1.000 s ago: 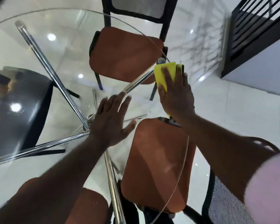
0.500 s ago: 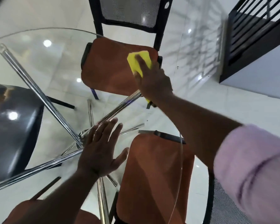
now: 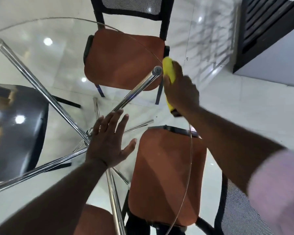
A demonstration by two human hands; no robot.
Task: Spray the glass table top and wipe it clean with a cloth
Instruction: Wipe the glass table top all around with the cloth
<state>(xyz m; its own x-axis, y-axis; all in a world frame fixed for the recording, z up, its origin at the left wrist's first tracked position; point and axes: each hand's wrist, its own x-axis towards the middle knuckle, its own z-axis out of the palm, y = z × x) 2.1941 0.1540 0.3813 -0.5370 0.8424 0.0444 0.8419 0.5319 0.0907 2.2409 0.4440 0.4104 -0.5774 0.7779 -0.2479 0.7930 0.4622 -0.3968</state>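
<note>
The round glass table top fills the left and middle of the head view, and its thin rim curves down the right side. My left hand lies flat on the glass near the middle with its fingers spread. My right hand is at the right rim and grips a yellow cloth, which is folded over the glass edge. Part of the cloth is hidden under my palm. No spray bottle is in view.
Chrome legs cross under the glass. An orange-seated chair stands at the far side and another at the near right, both partly under the table. A black chair is at left. A dark slatted panel stands at top right.
My right hand swept the cloth left over the glass above the far chair, then back right to the rim, where the cloth now wraps the edge. My left hand stayed flat in place.
</note>
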